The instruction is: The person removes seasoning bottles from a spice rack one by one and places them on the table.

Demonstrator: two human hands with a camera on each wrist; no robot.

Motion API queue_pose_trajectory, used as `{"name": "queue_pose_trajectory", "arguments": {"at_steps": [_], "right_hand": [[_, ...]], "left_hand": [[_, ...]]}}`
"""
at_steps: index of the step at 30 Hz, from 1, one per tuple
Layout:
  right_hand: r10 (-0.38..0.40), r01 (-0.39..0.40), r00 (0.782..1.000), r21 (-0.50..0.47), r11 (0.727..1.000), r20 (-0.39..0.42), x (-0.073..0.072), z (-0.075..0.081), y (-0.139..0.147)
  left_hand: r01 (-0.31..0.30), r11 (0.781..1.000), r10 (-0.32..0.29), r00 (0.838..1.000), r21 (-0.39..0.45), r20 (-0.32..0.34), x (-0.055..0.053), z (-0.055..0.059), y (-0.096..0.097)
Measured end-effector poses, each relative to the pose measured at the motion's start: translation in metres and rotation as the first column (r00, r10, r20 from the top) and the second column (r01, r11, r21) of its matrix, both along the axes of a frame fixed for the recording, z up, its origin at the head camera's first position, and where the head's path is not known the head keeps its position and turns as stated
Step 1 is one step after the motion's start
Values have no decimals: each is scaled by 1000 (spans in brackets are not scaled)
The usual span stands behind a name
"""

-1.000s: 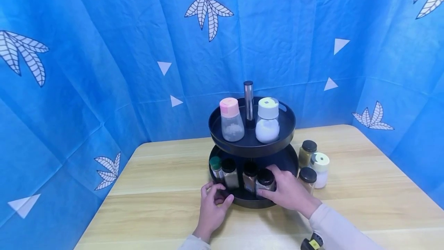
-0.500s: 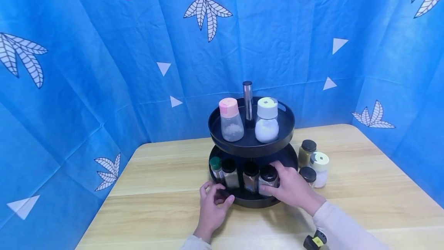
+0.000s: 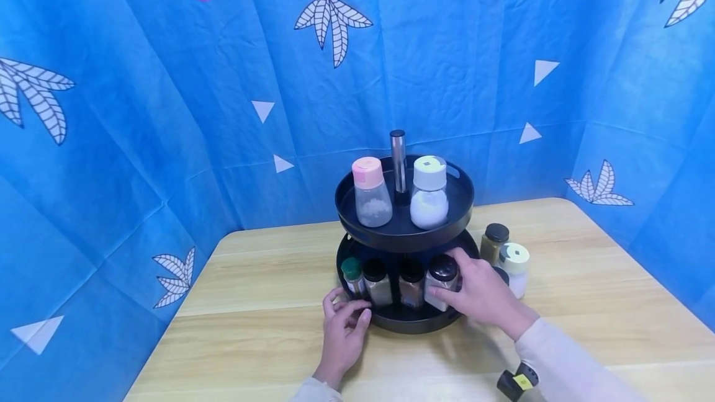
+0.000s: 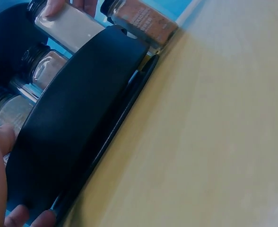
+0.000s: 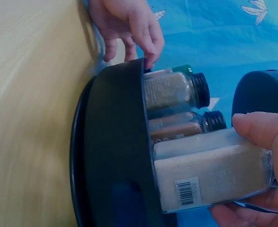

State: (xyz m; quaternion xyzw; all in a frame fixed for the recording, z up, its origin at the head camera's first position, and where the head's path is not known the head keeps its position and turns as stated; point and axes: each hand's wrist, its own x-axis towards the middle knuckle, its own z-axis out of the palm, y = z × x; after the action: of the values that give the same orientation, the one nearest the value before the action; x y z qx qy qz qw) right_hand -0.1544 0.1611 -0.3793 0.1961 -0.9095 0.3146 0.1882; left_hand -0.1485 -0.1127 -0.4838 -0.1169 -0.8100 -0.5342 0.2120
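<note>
In the head view my right hand grips a square glass spice jar with a black lid, at the right front of the lower tray of a black two-tier turntable. Pale powder and a barcode label show on this jar in the right wrist view, its base close to the tray wall. My left hand holds the tray's front-left rim, thumb inside and fingers outside. Between the hands stand a green-capped bottle, a grey-brown spice jar and a reddish-brown spice jar.
The upper tray overhangs the lower one, bearing a pink-capped shaker and a white-capped shaker beside a metal post. Right of the turntable, a black-lidded jar and a pale-capped shaker stand on the wooden table.
The lower tray's jars have all shifted right, as if the tray has turned. My right hand has moved right and slightly up with its jar; my left hand stays at the rim.
</note>
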Motion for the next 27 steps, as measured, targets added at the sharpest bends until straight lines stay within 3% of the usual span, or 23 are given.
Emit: {"name": "queue_pose_trajectory", "arguments": {"at_steps": [3,7,20,27], "right_hand": [[5,-5,1000,-7,1000,-13,0,3,3],[20,-21,1000,-26,999,-24,1,6,5],[-16,16,1000,-29,999,3,5,12,12],[-27,27,1000,-21,999,-8,6,18,16]], "left_hand": [[-24,999,23,999,36,29,0,-1,0],[-46,998,45,999,47,22,0,-3,0],[2,1000,-3,997,-6,-78,1,1,1],[-9,1000,9,998,1,-56,2,1,0]]}}
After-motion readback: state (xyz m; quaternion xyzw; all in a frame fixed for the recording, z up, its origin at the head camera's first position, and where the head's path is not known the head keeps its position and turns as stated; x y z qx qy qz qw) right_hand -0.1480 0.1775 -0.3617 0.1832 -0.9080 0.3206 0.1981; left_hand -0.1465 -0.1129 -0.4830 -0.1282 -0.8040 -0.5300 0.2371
